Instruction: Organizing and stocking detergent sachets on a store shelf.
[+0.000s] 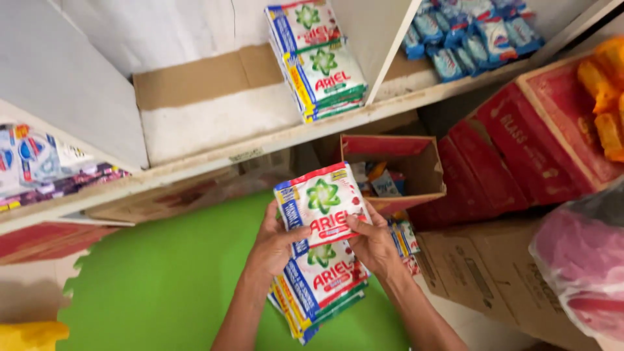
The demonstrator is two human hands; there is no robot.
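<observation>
At far left, a shelf compartment holds flat sachets [39, 162] in blue, white and purple, lying behind the white shelf edge [195, 162]. Below it, a green floor mat [162, 279] with a scalloped edge covers the ground. Near centre, the left hand [276, 244] closes around the left side of a stack of detergent sachets [322, 286], thumb on the front and fingers hidden behind. One sachet [322, 205], white with a red top edge and a green emblem, stands raised above the stack, tilted slightly, and both hands grip it. The right hand [376, 247] pinches its lower right corner, thumb pressed across the front. Above, on the shelf, a second pile of matching sachets [318, 65] leans against a white divider [390, 45]. Behind the hands sits an open cardboard box [416, 169] containing mixed packets. Further right are blue sachets [468, 32], red cartons [533, 143] and a pink-filled plastic bag [578, 260].
</observation>
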